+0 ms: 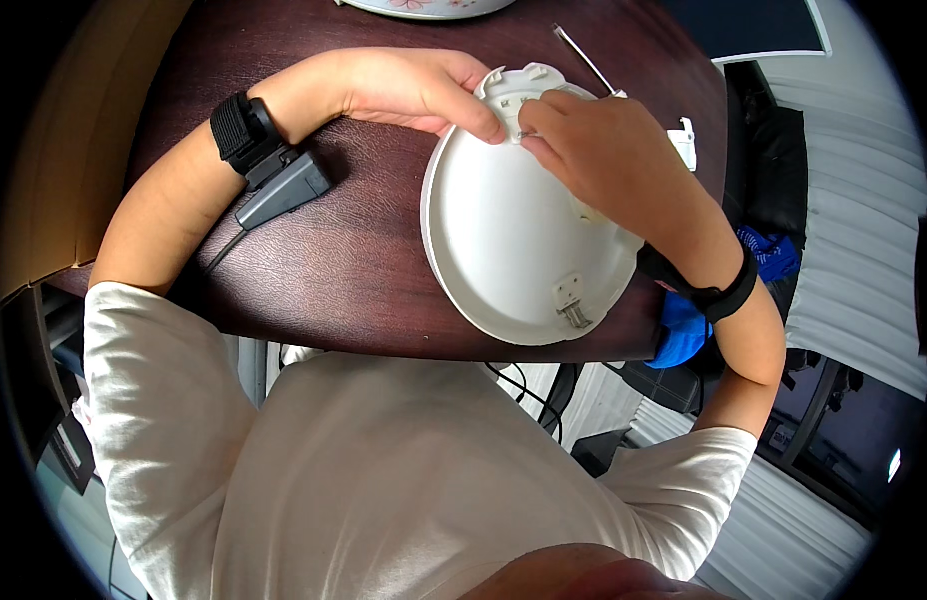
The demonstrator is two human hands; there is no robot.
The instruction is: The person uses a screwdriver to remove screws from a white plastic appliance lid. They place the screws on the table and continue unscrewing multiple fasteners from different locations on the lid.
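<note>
A round white plastic lid (504, 240) lies inner side up on the dark brown table (344, 270). It has a small metal hinge piece (572, 305) near its lower rim and a tabbed bracket at its top edge. My left hand (414, 90) grips the lid's top rim, thumb on the bracket. My right hand (604, 150) rests over the upper right of the lid, fingertips pinched on a small part at the bracket; what it pinches is too small to tell. Both wrists wear black bands.
A thin screwdriver (584, 60) and a small white plastic piece (686, 140) lie on the table beyond my right hand. A white appliance with a floral print (424, 6) stands at the far edge. A dark sensor box (284, 188) hangs from my left wristband.
</note>
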